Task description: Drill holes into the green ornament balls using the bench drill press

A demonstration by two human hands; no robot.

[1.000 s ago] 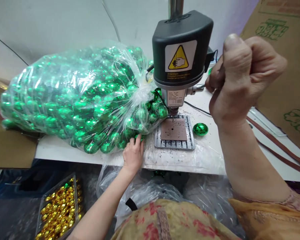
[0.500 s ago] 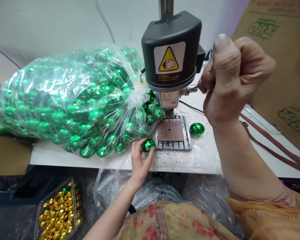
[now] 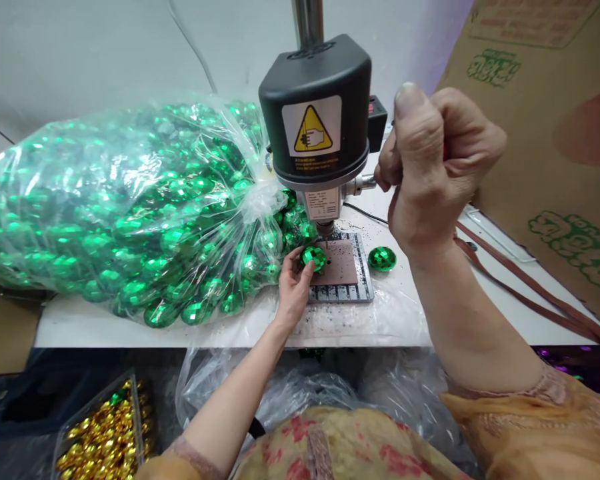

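Observation:
A shiny green faceted ornament point(image 3: 314, 257) is pinched between the thumb and fingers of my left hand point(image 3: 295, 287), over the left side of the drill press base plate point(image 3: 365, 287). On that plate lies a pinkish-brown square pad point(image 3: 345, 263) with a small hole and dark shavings. The black drill press head point(image 3: 320, 107), with a yellow warning label, stands above. My right hand point(image 3: 443, 160) is closed in a fist around the drill press feed handle point(image 3: 365, 183), whose grip is mostly hidden by my fingers. A second green ornament point(image 3: 382, 258) rests right of the plate.
A large tied plastic bag point(image 3: 130, 213) of green ornaments fills the table's left side. Cardboard point(image 3: 545, 133) stands at right, near brown straps point(image 3: 530, 287). A clear bin point(image 3: 100, 433) of gold pieces sits low at left. Shavings dot the white table point(image 3: 155, 337).
My left hand has carried the green ornament up and right, from the plate's front left corner to the pad's left edge. My right hand stays on the handle. The view has shifted slightly.

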